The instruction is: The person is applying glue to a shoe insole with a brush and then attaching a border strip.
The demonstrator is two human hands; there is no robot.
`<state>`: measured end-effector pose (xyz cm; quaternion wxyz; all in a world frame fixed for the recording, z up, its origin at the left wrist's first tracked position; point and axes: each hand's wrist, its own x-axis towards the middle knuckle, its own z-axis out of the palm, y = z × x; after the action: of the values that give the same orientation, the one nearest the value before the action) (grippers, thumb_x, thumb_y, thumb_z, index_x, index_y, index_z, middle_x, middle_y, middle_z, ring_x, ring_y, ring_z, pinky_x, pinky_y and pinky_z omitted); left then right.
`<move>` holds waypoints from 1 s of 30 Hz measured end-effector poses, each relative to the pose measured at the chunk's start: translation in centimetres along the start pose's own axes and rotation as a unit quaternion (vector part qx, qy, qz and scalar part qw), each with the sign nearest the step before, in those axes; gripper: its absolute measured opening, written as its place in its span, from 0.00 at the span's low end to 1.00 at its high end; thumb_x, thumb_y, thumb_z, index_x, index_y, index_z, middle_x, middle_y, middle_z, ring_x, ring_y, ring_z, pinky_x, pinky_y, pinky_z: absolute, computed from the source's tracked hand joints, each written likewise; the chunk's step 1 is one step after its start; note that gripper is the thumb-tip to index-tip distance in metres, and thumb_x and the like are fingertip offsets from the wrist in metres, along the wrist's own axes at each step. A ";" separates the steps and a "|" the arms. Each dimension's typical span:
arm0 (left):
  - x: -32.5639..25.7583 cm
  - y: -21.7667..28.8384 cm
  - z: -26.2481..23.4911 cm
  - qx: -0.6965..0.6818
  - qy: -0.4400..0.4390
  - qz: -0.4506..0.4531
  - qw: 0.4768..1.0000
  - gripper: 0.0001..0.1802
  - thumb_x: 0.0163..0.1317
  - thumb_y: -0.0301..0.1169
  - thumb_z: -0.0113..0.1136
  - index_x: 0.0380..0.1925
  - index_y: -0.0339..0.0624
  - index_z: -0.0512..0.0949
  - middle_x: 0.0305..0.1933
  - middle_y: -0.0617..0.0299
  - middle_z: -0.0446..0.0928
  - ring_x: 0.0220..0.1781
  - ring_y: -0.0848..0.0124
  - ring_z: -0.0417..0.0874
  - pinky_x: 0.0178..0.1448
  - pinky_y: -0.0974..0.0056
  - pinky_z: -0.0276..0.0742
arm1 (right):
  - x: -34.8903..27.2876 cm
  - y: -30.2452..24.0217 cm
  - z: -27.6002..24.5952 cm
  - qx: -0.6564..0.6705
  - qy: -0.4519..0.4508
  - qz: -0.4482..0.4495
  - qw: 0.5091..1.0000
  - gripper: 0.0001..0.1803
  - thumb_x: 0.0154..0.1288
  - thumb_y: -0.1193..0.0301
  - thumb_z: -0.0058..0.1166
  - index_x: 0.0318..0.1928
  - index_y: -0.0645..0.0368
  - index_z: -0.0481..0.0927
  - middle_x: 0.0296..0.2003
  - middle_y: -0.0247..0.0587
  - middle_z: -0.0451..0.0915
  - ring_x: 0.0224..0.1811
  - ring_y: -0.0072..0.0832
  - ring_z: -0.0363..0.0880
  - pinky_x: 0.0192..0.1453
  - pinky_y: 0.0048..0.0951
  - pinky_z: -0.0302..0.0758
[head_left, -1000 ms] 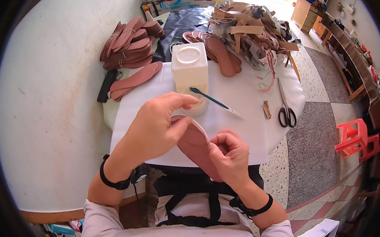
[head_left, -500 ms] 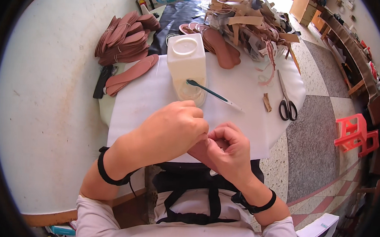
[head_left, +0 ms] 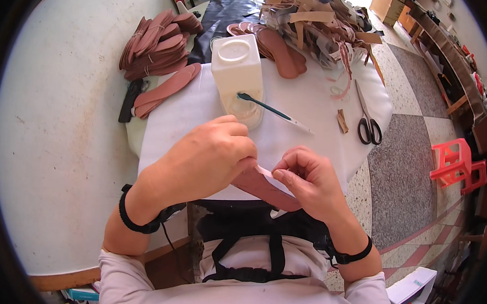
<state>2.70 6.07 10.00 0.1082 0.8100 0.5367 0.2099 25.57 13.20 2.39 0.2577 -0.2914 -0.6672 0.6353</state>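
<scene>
A brown-pink insole (head_left: 266, 189) is held in front of me, over the near edge of the white-covered table. My left hand (head_left: 216, 156) is closed round its left end. A thin pale strip (head_left: 264, 171) runs along its upper edge. My right hand (head_left: 305, 177) pinches that strip between thumb and fingers, over the insole's right part. Just beyond my left hand stands a translucent white plastic container (head_left: 238, 69) with an opening low on its near side. A dark green-handled brush (head_left: 268, 108) rests in that opening, its pale end pointing right.
Bundled insoles (head_left: 155, 45) lie at the far left, with loose insoles (head_left: 167, 90) beside them. More insoles (head_left: 281, 55) sit behind the container, near a heap of scrap strips (head_left: 316, 23). Black-handled scissors (head_left: 369, 123) and a brown scrap (head_left: 342, 121) lie right. A red stool (head_left: 452, 163) stands on the floor.
My right hand has moved right, away from my left, drawing the pale strip out along the insole's edge. More of the insole shows between my hands.
</scene>
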 end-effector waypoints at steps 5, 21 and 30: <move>-0.5 0.2 -0.3 -0.010 0.013 -0.014 1.000 0.05 0.59 0.25 0.72 0.32 0.36 0.85 0.31 0.55 0.79 0.39 0.55 0.79 0.42 0.54 0.77 | -0.4 -0.5 0.3 -0.040 0.012 -0.011 0.999 0.04 0.66 0.78 0.66 0.36 0.67 0.85 0.36 0.37 0.79 0.33 0.21 0.75 0.39 0.24 0.72; -0.8 -0.1 -0.1 -0.028 0.014 -0.033 0.999 0.04 0.59 0.24 0.71 0.32 0.34 0.85 0.31 0.53 0.80 0.39 0.54 0.80 0.43 0.54 0.78 | -0.5 0.4 1.1 -0.080 0.022 -0.039 0.996 0.04 0.62 0.79 0.69 0.38 0.67 0.89 0.35 0.40 0.80 0.34 0.26 0.79 0.38 0.26 0.75; -0.9 -0.1 0.4 -0.035 0.016 -0.044 0.998 0.04 0.59 0.24 0.70 0.32 0.35 0.84 0.32 0.53 0.81 0.40 0.53 0.80 0.44 0.54 0.78 | -0.7 0.5 1.4 -0.118 0.029 -0.084 0.989 0.04 0.62 0.79 0.68 0.38 0.67 0.87 0.36 0.43 0.80 0.33 0.32 0.84 0.38 0.31 0.80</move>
<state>2.49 5.29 9.42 0.1370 0.7781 0.5657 0.2360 25.05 11.72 1.79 0.2932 -0.2806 -0.7521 0.5193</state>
